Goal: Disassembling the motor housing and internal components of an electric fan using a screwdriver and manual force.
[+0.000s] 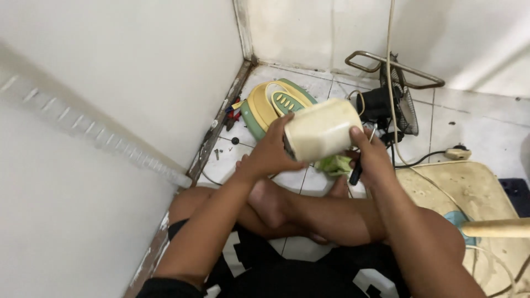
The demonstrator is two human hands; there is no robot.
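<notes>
Both hands hold a cream plastic housing [322,129] above the tiled floor [475,132]. The left hand [270,152] curls its fingers against the housing's left end. The right hand [371,154] grips the right end and seemingly pinches a dark-handled tool [356,174] as well. Behind lies a yellow-and-green fan base [270,105]; a wire fan guard [406,102] stands right.

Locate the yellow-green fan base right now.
Head view, upper centre: the yellow-green fan base lies on the floor tiles near the wall corner, just behind the cream housing.
</notes>
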